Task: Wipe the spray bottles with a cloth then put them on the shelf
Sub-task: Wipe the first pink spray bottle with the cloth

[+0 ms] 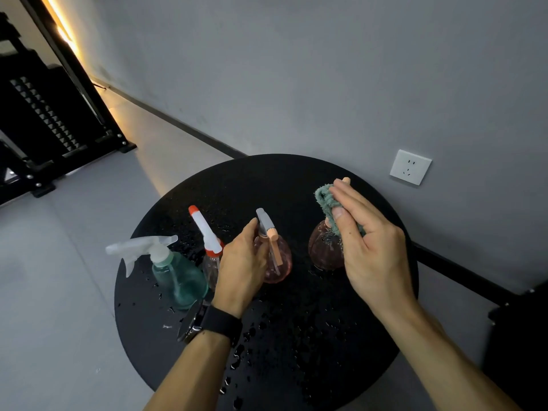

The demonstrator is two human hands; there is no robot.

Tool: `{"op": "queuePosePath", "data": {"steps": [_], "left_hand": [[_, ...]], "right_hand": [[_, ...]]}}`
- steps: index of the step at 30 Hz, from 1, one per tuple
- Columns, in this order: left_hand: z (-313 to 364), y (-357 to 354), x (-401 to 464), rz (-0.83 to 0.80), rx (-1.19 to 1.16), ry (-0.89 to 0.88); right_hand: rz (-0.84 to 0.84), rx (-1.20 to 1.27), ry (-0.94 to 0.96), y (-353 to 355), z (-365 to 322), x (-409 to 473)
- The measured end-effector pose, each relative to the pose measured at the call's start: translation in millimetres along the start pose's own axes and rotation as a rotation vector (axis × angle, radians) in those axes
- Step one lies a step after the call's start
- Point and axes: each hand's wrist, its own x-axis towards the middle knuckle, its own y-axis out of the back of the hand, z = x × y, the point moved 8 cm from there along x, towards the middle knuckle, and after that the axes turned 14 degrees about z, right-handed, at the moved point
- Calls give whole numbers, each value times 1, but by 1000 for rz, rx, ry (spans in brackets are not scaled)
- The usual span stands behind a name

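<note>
Several spray bottles stand on a round black table [296, 336] dotted with water drops. From the left: a green bottle with a white trigger [178, 277], a clear bottle with a white and red head [211, 250], a pink bottle with a grey head [277, 259], and a pink round bottle [324, 247] at the right. My left hand [241, 268] grips the neck of the grey-headed pink bottle. My right hand [367, 244] holds a green cloth [326, 203] pressed over the head of the right pink bottle, which is mostly hidden.
A grey wall with a white socket [410, 167] runs behind the table. A black rack [44, 120] stands on the grey floor at the far left. A dark object [522, 336] sits at the right edge. A watch is on my left wrist.
</note>
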Motion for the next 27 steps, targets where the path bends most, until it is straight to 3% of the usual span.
{"op": "queuePosePath", "data": {"steps": [4,9,14,21,27], "left_hand": [[13,22,-3,104,10,-6],[55,43,-16,336,-91,-168],[101,21,-34,304,-175,-337],[96,-64,-46,22,-195,-133],[74,-93,-27,67,-267,69]], "right_hand": [[26,8,-47,7,5,3],[52,4,-52,16,5,4],[111,-33,-67,31,11,11],[205,-81,-138,58,33,19],[210,-68,-167,66,43,19]]}}
